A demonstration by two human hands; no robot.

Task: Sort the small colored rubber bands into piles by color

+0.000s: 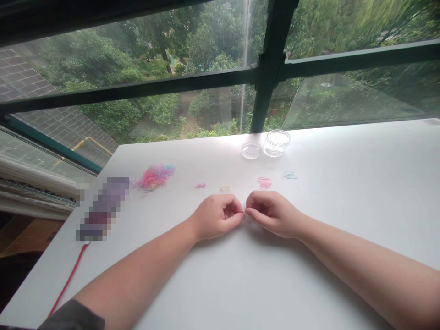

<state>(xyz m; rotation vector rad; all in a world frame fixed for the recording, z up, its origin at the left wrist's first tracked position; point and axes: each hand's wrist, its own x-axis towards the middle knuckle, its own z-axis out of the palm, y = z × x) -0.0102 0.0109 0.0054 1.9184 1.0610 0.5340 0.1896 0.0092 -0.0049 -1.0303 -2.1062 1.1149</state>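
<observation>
The left hand (216, 217) and right hand (273, 208) nearly meet over the middle of the desk (213, 284), each closed in a thumb-and-finger pinch; whether a loop is held there (a reddish speck shows at the left fingertips) is too small to tell. Toward the far edge lie small loops: a mixed pile (156, 176) near the far-left corner, then a purple group (200, 185), cream group (225, 188), pink group (264, 183) and pale blue group (289, 175). A clear jar (276, 149) and shallow lid (251, 151) stand by that edge. The pink group sits just beyond the right hand, so a stray knuckle could nudge it into the pale blue; a weak pinch could drop something this tiny.
</observation>
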